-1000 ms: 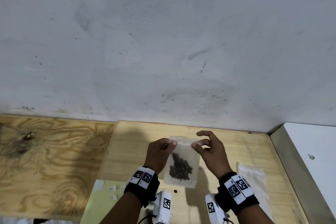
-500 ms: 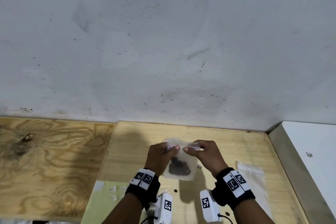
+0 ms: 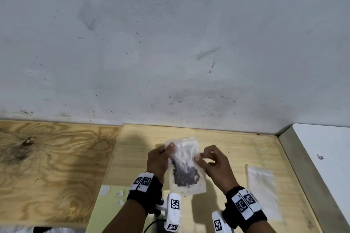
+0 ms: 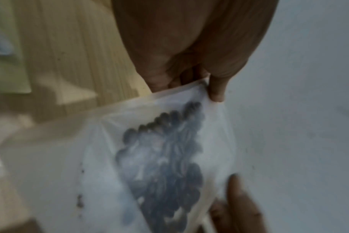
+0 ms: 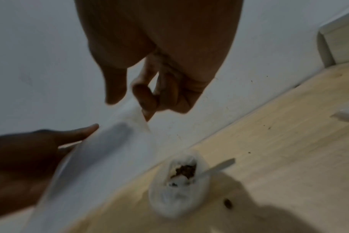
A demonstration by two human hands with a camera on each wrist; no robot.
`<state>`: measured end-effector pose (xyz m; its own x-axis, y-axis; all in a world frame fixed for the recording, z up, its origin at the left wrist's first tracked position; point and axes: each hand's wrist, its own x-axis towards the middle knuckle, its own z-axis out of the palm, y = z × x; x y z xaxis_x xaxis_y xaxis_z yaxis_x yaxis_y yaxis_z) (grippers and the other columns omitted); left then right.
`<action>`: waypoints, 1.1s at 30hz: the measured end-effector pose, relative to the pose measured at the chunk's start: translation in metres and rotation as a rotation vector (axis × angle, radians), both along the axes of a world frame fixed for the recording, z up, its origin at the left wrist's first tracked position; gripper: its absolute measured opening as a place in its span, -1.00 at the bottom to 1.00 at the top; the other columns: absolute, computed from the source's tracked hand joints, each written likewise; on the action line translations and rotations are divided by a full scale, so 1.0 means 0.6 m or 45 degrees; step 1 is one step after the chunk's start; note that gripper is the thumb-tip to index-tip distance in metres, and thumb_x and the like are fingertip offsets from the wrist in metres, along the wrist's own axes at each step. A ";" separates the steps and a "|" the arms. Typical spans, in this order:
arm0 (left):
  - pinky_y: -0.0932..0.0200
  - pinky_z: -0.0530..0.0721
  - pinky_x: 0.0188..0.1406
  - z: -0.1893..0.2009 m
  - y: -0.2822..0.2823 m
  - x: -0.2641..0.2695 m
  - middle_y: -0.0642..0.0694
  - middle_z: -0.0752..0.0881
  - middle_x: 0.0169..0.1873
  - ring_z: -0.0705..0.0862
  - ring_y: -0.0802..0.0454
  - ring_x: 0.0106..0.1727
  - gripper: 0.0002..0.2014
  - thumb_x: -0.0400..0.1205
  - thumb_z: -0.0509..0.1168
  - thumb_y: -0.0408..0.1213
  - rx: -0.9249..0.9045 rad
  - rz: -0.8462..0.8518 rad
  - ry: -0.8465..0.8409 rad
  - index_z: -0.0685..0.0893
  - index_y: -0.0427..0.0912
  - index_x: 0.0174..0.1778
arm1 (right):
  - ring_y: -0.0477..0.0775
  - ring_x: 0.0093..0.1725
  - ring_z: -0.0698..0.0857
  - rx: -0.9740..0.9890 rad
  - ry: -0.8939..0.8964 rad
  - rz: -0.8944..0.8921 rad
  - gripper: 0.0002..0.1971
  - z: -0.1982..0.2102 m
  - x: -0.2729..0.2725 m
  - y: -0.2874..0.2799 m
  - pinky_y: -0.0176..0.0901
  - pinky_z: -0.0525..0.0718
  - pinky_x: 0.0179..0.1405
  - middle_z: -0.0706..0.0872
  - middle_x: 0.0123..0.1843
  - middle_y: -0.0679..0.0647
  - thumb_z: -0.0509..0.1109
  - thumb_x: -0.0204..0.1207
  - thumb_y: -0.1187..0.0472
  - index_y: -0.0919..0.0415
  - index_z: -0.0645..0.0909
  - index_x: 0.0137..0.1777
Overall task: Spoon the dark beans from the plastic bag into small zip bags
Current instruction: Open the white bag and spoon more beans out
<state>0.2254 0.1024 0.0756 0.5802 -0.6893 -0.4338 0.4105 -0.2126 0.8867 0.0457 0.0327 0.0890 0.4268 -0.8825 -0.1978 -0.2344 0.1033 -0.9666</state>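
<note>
Black bands (image 3: pixel 144 194) on both my wrists, white tag blocks with black square codes, white cameras (image 3: pixel 173 212) underneath.

You hold a thin, clear plastic zip bag (image 3: pixel 186 166) of matt dark beans (image 3: pixel 185 175). Lower frame: pale smooth wood table (image 3: pixel 236 149); lower left, knotty plywood (image 3: pixel 53 159). Above, rough, scuffed plaster wall (image 3: pixel 170 43).
</note>
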 end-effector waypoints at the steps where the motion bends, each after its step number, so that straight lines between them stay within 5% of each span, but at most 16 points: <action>1: 0.18 0.56 -0.27 -0.001 0.004 0.002 -0.14 0.70 -0.44 0.62 0.01 -0.42 -0.77 0.58 0.46 -0.24 0.031 0.022 0.033 0.75 -0.33 -0.31 | 0.01 -0.25 0.74 -0.014 0.052 0.086 -0.79 -0.007 -0.003 0.012 -0.25 0.61 -0.33 0.71 -0.23 0.18 0.64 0.42 0.27 0.20 0.61 -0.18; 4: 0.21 0.50 -0.36 -0.008 0.024 0.007 -0.04 0.71 -0.40 0.57 0.10 -0.45 -0.95 0.58 0.47 -0.28 0.122 -0.056 0.025 0.76 -0.18 -0.13 | -0.16 -0.49 0.56 0.074 0.138 0.080 -0.86 -0.035 -0.007 0.039 -0.39 0.50 -0.45 0.61 -0.29 0.09 0.62 0.42 0.34 0.10 0.76 -0.16; 8: 0.10 0.68 -0.26 -0.040 0.079 0.010 -0.14 0.77 -0.13 0.73 -0.04 -0.12 -0.43 0.42 0.46 -0.60 0.189 -0.287 -0.162 0.63 0.10 0.21 | -0.24 -0.61 0.50 0.228 0.197 -0.030 -0.83 -0.063 -0.005 0.071 -0.42 0.41 -0.65 0.63 -0.16 0.17 0.57 0.47 0.37 0.19 0.75 0.02; 12: -0.09 0.79 -0.28 -0.071 0.148 0.010 -0.11 0.70 -0.25 0.70 -0.07 -0.26 -0.55 0.32 0.48 -0.63 0.427 -0.485 -0.332 0.75 -0.05 0.00 | -0.13 -0.48 0.59 0.237 0.508 0.284 -0.74 -0.091 -0.008 0.113 -0.30 0.53 -0.55 0.70 -0.15 0.13 0.62 0.37 0.32 0.07 0.69 0.00; 16: 0.11 0.74 -0.42 -0.091 0.207 0.013 -0.12 0.58 -0.33 0.60 -0.05 -0.47 -0.62 0.33 0.37 -0.71 0.647 -0.691 -0.257 0.72 -0.17 -0.10 | -0.15 -0.26 0.68 0.188 0.839 0.670 -0.69 -0.110 -0.010 0.156 -0.19 0.66 -0.17 0.74 -0.25 -0.09 0.62 0.30 0.23 -0.10 0.62 -0.07; 18: 0.00 0.74 -0.35 -0.101 0.229 0.012 -0.12 0.59 -0.32 0.57 -0.07 -0.45 -0.61 0.26 0.39 -0.66 0.699 -0.731 -0.282 0.72 -0.12 -0.13 | -0.14 -0.20 0.70 0.181 0.924 0.773 -0.68 -0.118 -0.008 0.175 -0.22 0.62 -0.18 0.75 -0.24 -0.13 0.62 0.30 0.17 -0.13 0.59 -0.05; 25: -0.10 0.80 -0.30 -0.124 0.251 0.002 -0.01 0.62 -0.33 0.60 0.01 -0.41 -0.61 0.30 0.41 -0.55 0.714 -0.780 -0.547 0.67 0.06 -0.14 | 0.04 -0.06 0.68 0.025 1.095 0.783 -0.72 -0.138 0.002 0.204 -0.20 0.55 -0.15 0.74 -0.06 -0.13 0.45 0.42 0.06 -0.15 0.56 0.11; 33: -0.04 0.79 -0.16 -0.135 0.246 0.007 0.00 0.63 -0.35 0.60 0.05 -0.41 -0.61 0.26 0.59 -0.43 0.713 -0.865 -0.580 0.67 0.14 -0.22 | 0.09 0.10 0.72 -0.033 1.121 0.756 -0.70 -0.146 -0.004 0.209 -0.17 0.61 -0.02 0.76 0.09 -0.08 0.41 0.43 0.03 -0.13 0.59 0.18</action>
<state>0.2297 0.2500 -0.0052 0.3301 -0.7009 -0.6323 -0.3090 -0.7131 0.6292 0.0431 0.1579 0.0012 0.5063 -0.5880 -0.6308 -0.8586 -0.2755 -0.4323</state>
